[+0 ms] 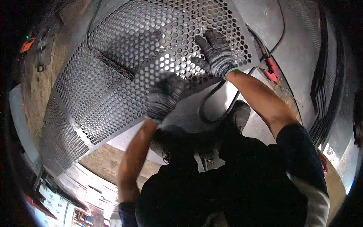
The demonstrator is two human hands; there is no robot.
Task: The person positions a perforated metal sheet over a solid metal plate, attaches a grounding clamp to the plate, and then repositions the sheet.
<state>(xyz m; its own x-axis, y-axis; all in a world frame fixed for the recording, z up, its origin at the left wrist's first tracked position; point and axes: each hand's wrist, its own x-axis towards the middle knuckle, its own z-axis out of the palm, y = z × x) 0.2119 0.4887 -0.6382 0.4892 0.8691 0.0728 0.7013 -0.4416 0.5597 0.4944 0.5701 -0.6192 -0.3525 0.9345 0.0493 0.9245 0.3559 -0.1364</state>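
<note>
A large perforated metal sheet, full of round holes, lies slanted in front of me. My right hand, in a grey striped knit glove, rests palm down on it near its right edge, fingers spread. My left hand, gloved alike, is over the sheet's near edge. Its fingers are dark and blurred, so whether they are bent around anything cannot be made out. Up and left of that hand, a dark, rough, bar-shaped piece lies on the sheet, with a thin cable running up from its far end.
A red clamp-like tool lies right of the sheet beside black cables. A thick black cable loops between the sheet and my shoe. Long dark bars lie far right. An orange device sits at far left.
</note>
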